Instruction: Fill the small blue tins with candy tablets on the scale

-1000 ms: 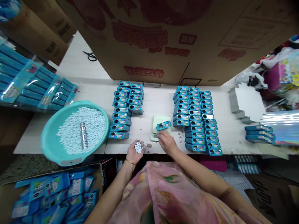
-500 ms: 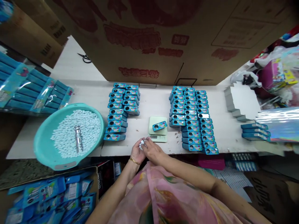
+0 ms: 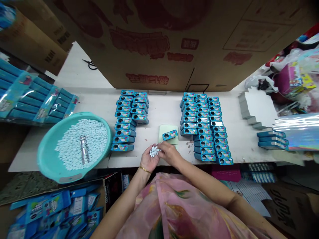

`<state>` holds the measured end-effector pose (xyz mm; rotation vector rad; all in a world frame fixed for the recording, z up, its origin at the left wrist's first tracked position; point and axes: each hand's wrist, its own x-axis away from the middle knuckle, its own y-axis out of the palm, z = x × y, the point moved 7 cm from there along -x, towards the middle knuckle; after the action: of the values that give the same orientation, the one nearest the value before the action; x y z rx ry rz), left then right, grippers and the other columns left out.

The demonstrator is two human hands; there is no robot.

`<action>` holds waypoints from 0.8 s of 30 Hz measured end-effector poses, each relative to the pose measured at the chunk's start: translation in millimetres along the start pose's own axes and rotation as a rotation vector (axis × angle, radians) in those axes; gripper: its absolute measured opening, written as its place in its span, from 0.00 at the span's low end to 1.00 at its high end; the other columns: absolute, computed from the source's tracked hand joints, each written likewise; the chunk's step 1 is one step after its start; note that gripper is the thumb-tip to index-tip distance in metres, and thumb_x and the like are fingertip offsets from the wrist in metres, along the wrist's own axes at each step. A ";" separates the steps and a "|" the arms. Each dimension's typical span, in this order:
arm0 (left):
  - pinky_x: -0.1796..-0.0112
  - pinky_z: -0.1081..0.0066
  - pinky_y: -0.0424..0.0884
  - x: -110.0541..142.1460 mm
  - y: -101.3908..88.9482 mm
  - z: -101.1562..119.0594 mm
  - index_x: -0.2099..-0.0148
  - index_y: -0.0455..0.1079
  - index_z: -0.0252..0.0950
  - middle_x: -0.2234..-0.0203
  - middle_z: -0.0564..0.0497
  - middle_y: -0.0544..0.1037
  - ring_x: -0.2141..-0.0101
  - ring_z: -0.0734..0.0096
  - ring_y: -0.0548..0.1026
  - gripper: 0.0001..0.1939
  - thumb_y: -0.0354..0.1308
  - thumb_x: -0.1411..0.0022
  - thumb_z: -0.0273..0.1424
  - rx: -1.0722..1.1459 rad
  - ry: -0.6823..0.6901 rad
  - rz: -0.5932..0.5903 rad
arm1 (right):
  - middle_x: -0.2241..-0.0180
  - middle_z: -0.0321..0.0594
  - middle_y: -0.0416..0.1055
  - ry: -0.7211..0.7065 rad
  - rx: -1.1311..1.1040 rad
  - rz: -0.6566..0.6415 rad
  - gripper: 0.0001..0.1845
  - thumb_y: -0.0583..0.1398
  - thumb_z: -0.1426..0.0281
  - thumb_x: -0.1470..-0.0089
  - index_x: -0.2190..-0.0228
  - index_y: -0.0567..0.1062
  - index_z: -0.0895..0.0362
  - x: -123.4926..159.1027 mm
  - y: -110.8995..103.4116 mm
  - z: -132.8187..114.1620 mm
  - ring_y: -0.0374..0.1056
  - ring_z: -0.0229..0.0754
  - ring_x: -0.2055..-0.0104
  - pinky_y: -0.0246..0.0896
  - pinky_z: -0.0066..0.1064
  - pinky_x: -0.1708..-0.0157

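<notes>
Palm up, my left hand (image 3: 149,159) cups a small heap of white candy pellets (image 3: 154,151). My right hand (image 3: 169,153) is at the heap's right edge, its fingers bent together; what they pinch, if anything, is hidden. Just beyond the hands a small blue tin (image 3: 170,134) lies on the pale green scale (image 3: 163,128), whose near part the hands cover. To the left stands a turquoise basin (image 3: 46,156) full of the same pellets (image 3: 69,146), with a shiny metal scoop-like piece (image 3: 84,149) lying on them.
Rows of blue tins stand left (image 3: 124,139) and right (image 3: 204,142) of the scale. A large cardboard box (image 3: 169,69) blocks the back. Scissors (image 3: 91,66) lie at the far left. White card sheets (image 3: 260,108) are stacked right. A carton of blue packs (image 3: 57,209) sits below the table's left edge.
My right hand has drawn back to the right and up from my left palm, uncovering the pellets. The left hand has opened out more flatly, and the scale's display is now covered.
</notes>
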<state>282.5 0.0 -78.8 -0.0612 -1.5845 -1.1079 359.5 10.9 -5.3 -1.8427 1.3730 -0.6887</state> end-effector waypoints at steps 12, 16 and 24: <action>0.63 0.64 0.69 3.7 3.3 4.7 0.71 0.68 0.29 0.68 0.41 0.75 0.62 0.63 0.72 0.09 0.47 0.45 0.24 0.017 0.028 -0.019 | 0.64 0.42 0.67 0.122 0.111 0.066 0.11 0.50 0.74 0.47 0.62 0.68 0.59 -15.7 -39.9 31.1 0.62 0.38 0.61 0.58 0.27 0.63; 0.63 0.68 0.69 12.0 -6.5 -2.1 0.68 0.68 0.29 0.70 0.44 0.75 0.65 0.68 0.73 0.10 0.46 0.45 0.24 -0.018 -0.036 -0.007 | 0.63 0.43 0.66 -0.106 0.116 -0.005 0.11 0.51 0.74 0.47 0.61 0.66 0.59 4.8 -12.4 -14.0 0.61 0.38 0.60 0.58 0.28 0.61; 0.58 0.69 0.65 23.4 -35.6 -15.3 0.61 0.68 0.29 0.66 0.45 0.74 0.60 0.68 0.70 0.13 0.45 0.44 0.29 -0.064 -0.202 -0.005 | 0.57 0.49 0.62 -0.272 0.384 -0.157 0.11 0.52 0.76 0.50 0.62 0.65 0.64 22.1 46.6 -48.5 0.60 0.42 0.60 0.60 0.30 0.65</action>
<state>265.2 -41.6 -83.3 -0.2178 -1.7282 -1.1857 302.0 -29.4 -14.1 -1.6703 0.8602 -0.6959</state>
